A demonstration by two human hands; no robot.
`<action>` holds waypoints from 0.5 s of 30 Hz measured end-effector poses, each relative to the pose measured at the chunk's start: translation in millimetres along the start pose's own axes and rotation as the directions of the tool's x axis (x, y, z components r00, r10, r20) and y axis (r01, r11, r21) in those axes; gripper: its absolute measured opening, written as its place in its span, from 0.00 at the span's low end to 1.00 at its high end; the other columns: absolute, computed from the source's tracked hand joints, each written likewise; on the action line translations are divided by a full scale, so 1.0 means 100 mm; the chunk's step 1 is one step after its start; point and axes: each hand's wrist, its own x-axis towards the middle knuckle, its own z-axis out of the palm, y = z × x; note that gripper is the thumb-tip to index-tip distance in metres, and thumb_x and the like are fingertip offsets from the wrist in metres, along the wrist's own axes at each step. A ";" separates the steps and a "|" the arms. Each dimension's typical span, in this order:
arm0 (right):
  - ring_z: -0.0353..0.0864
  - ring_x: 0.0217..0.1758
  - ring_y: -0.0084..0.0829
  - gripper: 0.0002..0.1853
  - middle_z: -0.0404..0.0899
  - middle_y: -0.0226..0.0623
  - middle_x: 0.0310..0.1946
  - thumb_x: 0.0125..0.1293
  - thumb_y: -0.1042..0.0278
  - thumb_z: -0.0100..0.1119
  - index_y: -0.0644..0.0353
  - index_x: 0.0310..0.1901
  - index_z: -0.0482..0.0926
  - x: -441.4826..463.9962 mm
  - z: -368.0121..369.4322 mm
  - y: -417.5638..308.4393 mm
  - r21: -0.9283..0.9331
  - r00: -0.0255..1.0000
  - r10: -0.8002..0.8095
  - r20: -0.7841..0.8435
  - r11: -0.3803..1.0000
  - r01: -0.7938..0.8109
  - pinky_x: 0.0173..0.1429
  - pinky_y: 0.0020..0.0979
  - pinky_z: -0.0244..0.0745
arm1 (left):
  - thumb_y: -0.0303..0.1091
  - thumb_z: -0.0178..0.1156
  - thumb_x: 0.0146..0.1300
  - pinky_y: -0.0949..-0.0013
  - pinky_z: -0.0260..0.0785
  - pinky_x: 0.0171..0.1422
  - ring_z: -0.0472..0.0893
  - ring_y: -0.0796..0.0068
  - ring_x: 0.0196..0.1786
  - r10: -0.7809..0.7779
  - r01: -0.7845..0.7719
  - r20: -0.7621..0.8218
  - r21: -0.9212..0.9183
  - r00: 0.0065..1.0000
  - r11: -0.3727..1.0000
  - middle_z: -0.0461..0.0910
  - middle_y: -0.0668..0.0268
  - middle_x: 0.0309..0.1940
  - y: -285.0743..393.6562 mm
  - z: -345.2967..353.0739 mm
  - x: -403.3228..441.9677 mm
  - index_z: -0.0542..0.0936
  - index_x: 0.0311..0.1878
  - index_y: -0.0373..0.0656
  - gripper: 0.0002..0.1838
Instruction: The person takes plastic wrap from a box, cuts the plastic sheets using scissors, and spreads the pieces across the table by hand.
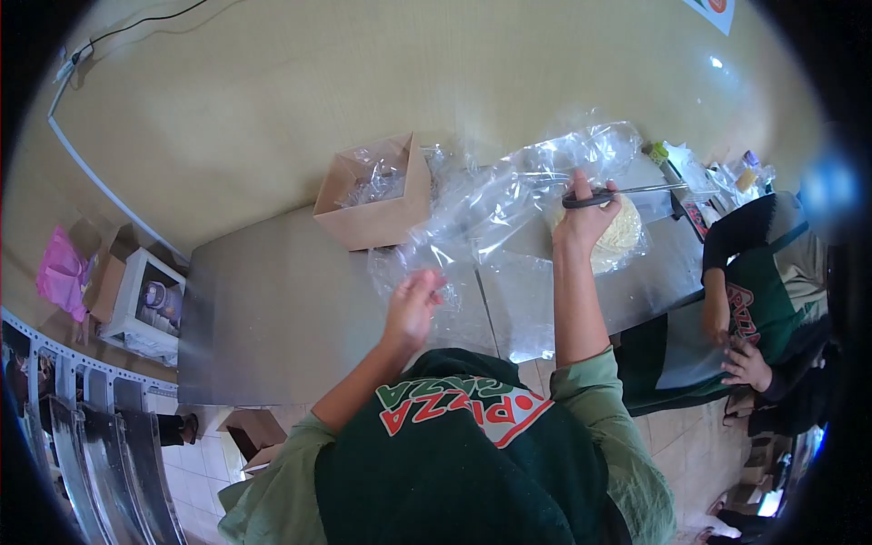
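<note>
Black-handled scissors (589, 198) are in my right hand (589, 218), their metal blades pointing right. Under and beside that hand lies a pale round stack (621, 232) in clear plastic wrap. My left hand (416, 307) is raised over the table's front part with its fingers curled together; whether a bit of film is between them is too small to tell. Clear plastic film (481, 213) stretches across the table between both hands and up to the wall. An open cardboard box (386, 234) holding crumpled clear plastic stands beyond my left hand.
The metal table (263, 309) runs along the wall. Packets and papers (718, 186) lie at its right end. A person in a green apron (745, 291) stands close on the right. At the left are a white shelf unit (136, 304) and a pink bag (64, 274).
</note>
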 end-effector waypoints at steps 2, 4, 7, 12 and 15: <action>0.73 0.32 0.26 0.32 0.70 0.36 0.33 0.49 0.85 0.65 0.57 0.51 0.57 0.06 -0.06 0.05 0.052 0.995 0.094 -0.025 0.994 -0.093 0.36 0.26 0.75 | 0.27 0.62 0.58 0.78 0.67 0.36 0.76 0.77 0.36 0.005 -0.018 -0.132 -0.096 0.991 0.995 0.78 0.62 0.38 0.26 -0.10 0.14 0.76 0.38 0.40 0.06; 0.74 0.31 0.26 0.31 0.70 0.35 0.31 0.48 0.86 0.64 0.57 0.50 0.58 0.11 -0.22 0.15 0.070 0.983 0.185 0.010 0.980 -0.185 0.35 0.26 0.75 | 0.24 0.61 0.57 0.80 0.64 0.31 0.74 0.80 0.29 0.158 -0.156 -0.106 0.029 0.982 0.987 0.78 0.64 0.32 0.58 -0.18 0.19 0.76 0.32 0.41 0.03; 0.75 0.30 0.26 0.27 0.72 0.33 0.29 0.49 0.86 0.64 0.58 0.48 0.62 0.21 -0.46 0.28 0.138 0.890 0.413 0.193 0.887 -0.441 0.34 0.27 0.76 | 0.23 0.63 0.56 0.79 0.65 0.31 0.74 0.81 0.29 0.221 -0.215 -0.010 0.190 0.975 0.958 0.78 0.64 0.33 0.85 -0.35 0.15 0.74 0.38 0.40 0.09; 0.78 0.31 0.25 0.11 0.77 0.30 0.29 0.54 0.80 0.61 0.57 0.38 0.73 -0.01 -0.44 0.12 0.063 0.713 0.576 0.400 0.759 -0.649 0.37 0.29 0.80 | 0.35 0.68 0.53 0.73 0.71 0.38 0.74 0.79 0.30 0.004 -0.083 0.194 0.398 0.981 0.913 0.77 0.64 0.37 1.08 -0.64 -0.16 0.68 0.55 0.36 0.28; 0.78 0.31 0.26 0.07 0.75 0.30 0.27 0.55 0.79 0.61 0.60 0.34 0.73 -0.05 -0.47 0.12 0.120 0.642 0.582 0.499 0.687 -0.716 0.47 0.33 0.78 | 0.60 0.55 0.54 0.64 0.71 0.50 0.77 0.74 0.37 -0.136 0.119 0.482 0.065 0.865 0.991 0.76 0.62 0.41 1.28 -0.86 -0.10 0.65 0.60 0.36 0.40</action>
